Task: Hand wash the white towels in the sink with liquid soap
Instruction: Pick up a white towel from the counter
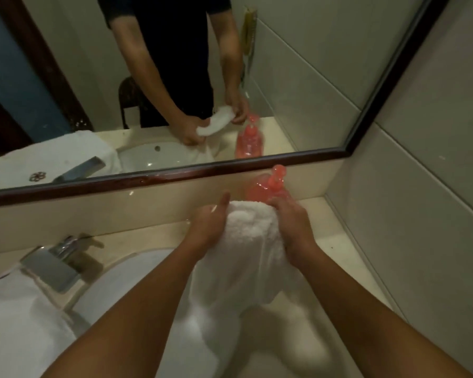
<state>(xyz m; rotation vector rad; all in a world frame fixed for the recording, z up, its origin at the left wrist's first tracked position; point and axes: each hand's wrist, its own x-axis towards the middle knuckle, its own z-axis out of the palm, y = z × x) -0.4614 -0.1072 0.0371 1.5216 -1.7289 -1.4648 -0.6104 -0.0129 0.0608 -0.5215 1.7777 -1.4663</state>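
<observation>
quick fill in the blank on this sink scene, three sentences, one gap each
1. The left hand and right hand both grip a bunched ____ towel.
2. The pump soap bottle standing just behind the hands is ____ in colour.
3. The chrome faucet stands to the ____ of the hands.

Missing words: white; pink; left

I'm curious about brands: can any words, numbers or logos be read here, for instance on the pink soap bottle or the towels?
No words or numbers are readable.
Soap bottle: no label legible, too blurred.
Folded towel reflected in the mirror: a dark flower-shaped emblem, no letters.
</observation>
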